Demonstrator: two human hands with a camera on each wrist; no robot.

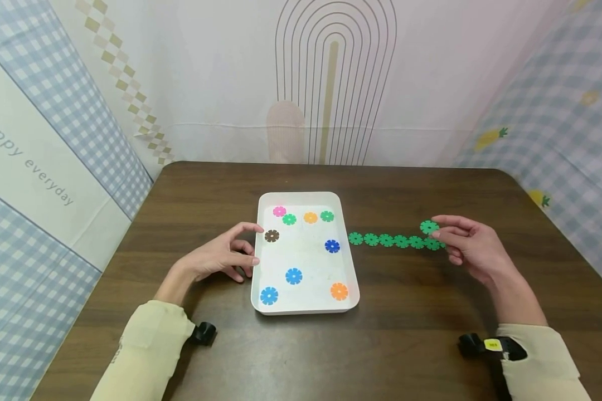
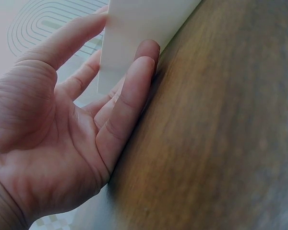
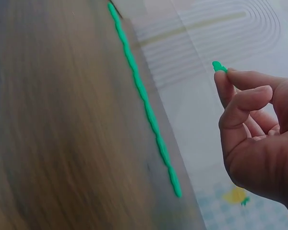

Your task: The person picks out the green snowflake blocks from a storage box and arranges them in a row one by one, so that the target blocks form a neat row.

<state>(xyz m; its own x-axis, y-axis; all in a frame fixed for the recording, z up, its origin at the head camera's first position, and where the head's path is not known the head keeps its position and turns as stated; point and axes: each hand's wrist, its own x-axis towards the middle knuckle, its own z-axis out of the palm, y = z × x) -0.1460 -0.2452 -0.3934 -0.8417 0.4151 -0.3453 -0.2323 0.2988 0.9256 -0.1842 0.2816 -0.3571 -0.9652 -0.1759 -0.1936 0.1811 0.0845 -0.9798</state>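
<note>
My right hand pinches a green notched plastic disc between thumb and fingertips. In the right wrist view the held disc shows nearly edge-on, partly covered by the fingers. Just below it in the head view runs a row of joined-looking green discs; the right hand hides its right end. From the right wrist the row looks like a thin wavy line on the table. My left hand touches the left side of a white tray with thumb and index fingertip, its other fingers loosely bent beside the wall.
Loose discs lie spread in the tray: pink, green, yellow, brown, dark blue, light blue and orange. The dark wooden table ends at a patterned cloth behind and at both sides.
</note>
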